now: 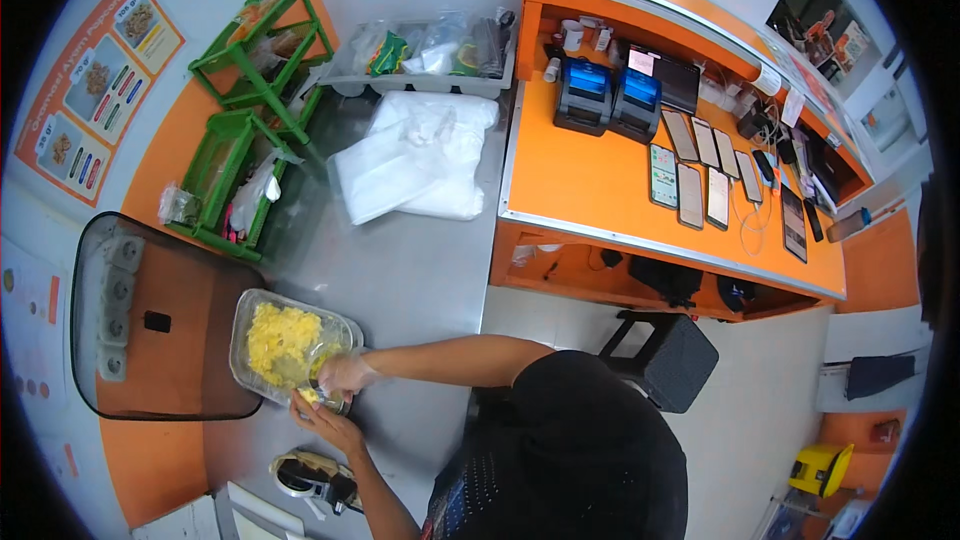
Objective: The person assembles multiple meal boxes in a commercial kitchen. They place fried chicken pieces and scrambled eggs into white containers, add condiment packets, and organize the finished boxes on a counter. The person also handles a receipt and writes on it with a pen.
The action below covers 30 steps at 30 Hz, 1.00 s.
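Observation:
A clear rectangular plastic tray holds a heap of yellow crumbly or shredded food; its exact kind is not plain. My right hand, in a thin clear plastic glove, reaches over the tray's near right corner. Its fingers are curled down at the food, and something see-through shows beside them; what they grip is partly hidden. Bare, my left hand rests against the tray's lower edge with fingers stretched out. Some yellow food lies by its fingertips.
A dark mesh-like screen stands left of the tray. Below lies a tape dispenser. Further off are green racks, white plastic bags and a grey divided bin. An orange counter bears phones and printers; a black stool stands beneath.

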Available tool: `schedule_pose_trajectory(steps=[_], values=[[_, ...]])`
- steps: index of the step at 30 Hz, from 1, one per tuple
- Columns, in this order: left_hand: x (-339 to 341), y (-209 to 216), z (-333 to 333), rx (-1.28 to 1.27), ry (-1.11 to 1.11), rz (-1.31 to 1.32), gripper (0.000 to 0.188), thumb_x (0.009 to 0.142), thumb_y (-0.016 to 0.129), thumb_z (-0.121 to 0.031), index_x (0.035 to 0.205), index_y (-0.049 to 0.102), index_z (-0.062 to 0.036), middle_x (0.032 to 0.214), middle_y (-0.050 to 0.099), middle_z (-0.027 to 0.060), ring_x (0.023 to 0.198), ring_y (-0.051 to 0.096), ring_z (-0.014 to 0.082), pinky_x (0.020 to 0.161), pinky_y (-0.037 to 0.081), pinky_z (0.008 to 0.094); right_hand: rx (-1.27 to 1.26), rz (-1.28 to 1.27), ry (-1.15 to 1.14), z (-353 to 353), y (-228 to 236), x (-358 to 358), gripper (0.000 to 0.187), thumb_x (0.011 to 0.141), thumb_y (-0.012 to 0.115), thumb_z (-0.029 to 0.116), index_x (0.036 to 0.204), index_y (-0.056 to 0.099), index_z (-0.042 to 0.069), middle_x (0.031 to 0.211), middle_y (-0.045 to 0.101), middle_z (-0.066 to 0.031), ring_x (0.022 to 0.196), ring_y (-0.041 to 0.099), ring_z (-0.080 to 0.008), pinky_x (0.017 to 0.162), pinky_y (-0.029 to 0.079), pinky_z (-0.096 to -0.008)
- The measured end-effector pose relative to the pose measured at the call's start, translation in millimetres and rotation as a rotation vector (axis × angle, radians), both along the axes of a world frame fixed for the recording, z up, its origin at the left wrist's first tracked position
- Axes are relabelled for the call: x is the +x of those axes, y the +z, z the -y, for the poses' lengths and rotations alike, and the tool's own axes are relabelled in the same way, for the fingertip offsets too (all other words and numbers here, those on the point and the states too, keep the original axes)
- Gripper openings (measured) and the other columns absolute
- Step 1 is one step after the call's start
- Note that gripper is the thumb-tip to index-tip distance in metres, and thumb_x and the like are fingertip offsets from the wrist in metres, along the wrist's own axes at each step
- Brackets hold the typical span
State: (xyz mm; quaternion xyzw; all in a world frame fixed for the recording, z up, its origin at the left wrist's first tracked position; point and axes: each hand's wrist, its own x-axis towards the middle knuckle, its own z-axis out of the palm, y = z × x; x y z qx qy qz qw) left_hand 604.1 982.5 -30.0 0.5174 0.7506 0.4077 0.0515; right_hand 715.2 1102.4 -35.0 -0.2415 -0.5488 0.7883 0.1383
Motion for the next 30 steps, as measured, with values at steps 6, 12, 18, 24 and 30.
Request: schedule_pose_trajectory(steps=[6,12,18,24,30], values=[[-2,-13,-3,-0.004,0.085,0.005,0.055,0.103,0.021,-0.036,0.14,0.041,-0.0011,0.142,0.037,0.0244,0.134,0.031,0.0392,0.112,0.022,0.0471,0.09,-0.016,0.055,0,-15,11,0.02,0.091,0.058,0.023,0.093,0.067,0.005,0.078,0.064,-0.0027,0.06,0.06,-0.0111,0.052,0.048,-0.0279],[7,3,-4,0.015,0.129,-0.001,0.044,0.098,0.033,-0.017,0.137,0.047,-0.0006,0.14,0.04,0.0248,0.13,0.037,0.0417,0.11,0.028,0.043,-0.059,0.027,0.031,0,9,31,0.029,0.095,0.055,0.028,0.101,0.067,0.002,0.071,0.06,-0.0006,0.056,0.053,-0.0083,0.05,0.043,-0.0229],[6,9,6,0.022,0.162,0.002,0.045,0.102,0.031,-0.025,0.139,0.046,-0.0063,0.143,0.036,0.023,0.131,0.038,0.0394,0.108,0.032,0.0409,-0.13,0.168,-0.05,3,42,43,0.033,0.096,0.055,0.025,0.116,0.06,-0.001,0.082,0.063,-0.0056,0.064,0.061,-0.0115,0.052,0.045,-0.0228],[8,10,-1,0.061,0.176,0.045,0.041,0.099,0.038,-0.019,0.135,0.05,-0.0047,0.141,0.039,0.0227,0.129,0.04,0.041,0.108,0.032,0.0433,-0.112,0.178,-0.047,-15,58,63,0.035,0.096,0.057,0.024,0.118,0.057,-0.003,0.1,0.064,-0.0094,0.072,0.066,-0.0156,0.054,0.049,-0.0241],[4,12,2,0.026,0.2,0.019,0.042,0.097,0.042,-0.017,0.137,0.047,-0.0051,0.143,0.038,0.0231,0.13,0.038,0.0417,0.109,0.032,0.0445,-0.161,0.183,-0.046,-19,95,79,0.039,0.094,0.06,0.025,0.122,0.055,-0.003,0.1,0.064,-0.01,0.073,0.067,-0.0173,0.053,0.051,-0.0243]])
